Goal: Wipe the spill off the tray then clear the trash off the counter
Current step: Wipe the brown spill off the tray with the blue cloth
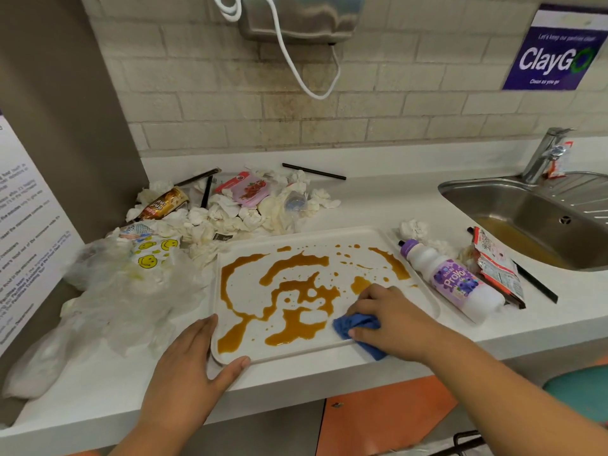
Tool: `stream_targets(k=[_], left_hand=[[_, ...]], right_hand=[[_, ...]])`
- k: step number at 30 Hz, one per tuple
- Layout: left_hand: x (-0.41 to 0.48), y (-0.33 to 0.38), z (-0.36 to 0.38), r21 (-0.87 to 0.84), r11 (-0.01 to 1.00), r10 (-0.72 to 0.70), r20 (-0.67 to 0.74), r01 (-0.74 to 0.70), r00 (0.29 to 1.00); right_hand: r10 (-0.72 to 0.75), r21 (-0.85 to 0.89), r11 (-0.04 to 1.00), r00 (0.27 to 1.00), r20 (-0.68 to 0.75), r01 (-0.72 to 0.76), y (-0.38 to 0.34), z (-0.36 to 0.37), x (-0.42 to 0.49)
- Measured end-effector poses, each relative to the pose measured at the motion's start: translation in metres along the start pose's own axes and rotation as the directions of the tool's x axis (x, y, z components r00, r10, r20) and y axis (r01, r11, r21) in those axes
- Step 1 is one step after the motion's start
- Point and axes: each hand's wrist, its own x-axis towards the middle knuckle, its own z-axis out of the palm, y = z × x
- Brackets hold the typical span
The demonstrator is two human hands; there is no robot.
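Tray (253, 291) at near edge of table (378, 199), brown spill (296, 261) across most of it. Left hand (187, 357) braces tray's near-left corner, fingers (204, 327) straight, not clenched. Right hand (391, 317) at tray's near-right corner, fingers curled over bunched blue cloth (355, 324), grasping it against the tray. Trash: crumpled tissues (223, 218) and wrappers behind tray toward table's back edge; plastic bag (131, 291) left; bottle (454, 278) lying right, between tray and sink (526, 205).

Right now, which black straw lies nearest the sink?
The black straw by the red wrapper, right of the tray; the others lie behind the tray near the tissue pile.
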Motion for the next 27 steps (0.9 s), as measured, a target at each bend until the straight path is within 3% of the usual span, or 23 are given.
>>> stream_targets(k=[4,10,13,16,18,21,24,27], left_hand=[[0.001,0.001,-0.001,-0.011,1.0,-0.011,0.003,0.011,1.0],[0.0,0.0,0.0,-0.029,0.999,-0.016,0.008,0.017,1.0],[0.001,-0.001,0.0,-0.023,1.0,-0.009,0.005,0.01,1.0],[0.001,0.0,0.0,-0.02,1.0,-0.004,0.002,0.004,1.0],[0.001,0.0,-0.001,-0.018,1.0,-0.002,0.003,0.002,1.0],[0.001,0.0,-0.001,-0.017,1.0,0.002,0.002,-0.002,1.0],[0.001,0.0,-0.001,-0.018,1.0,-0.006,-0.001,0.006,1.0],[0.001,-0.001,0.0,-0.002,1.0,-0.002,0.002,0.002,1.0]], right_hand=[[-0.104,0.087,0.991,0.994,0.042,0.1,-0.007,-0.008,0.009],[0.17,0.008,0.985,0.974,0.148,-0.173,0.036,-0.047,0.009],[0.087,-0.094,0.993,0.988,0.131,-0.074,0.014,-0.035,0.016],[-0.09,0.026,0.996,0.992,0.091,0.088,-0.019,-0.008,0.021],[-0.116,0.094,0.99,0.99,0.078,0.109,-0.022,-0.004,0.023],[-0.006,0.101,0.995,0.994,0.11,-0.005,0.003,-0.017,0.018],[0.181,0.077,0.98,0.983,0.037,-0.184,0.035,-0.033,0.008],[0.208,0.04,0.978,0.978,-0.023,-0.207,0.034,-0.028,0.007]])
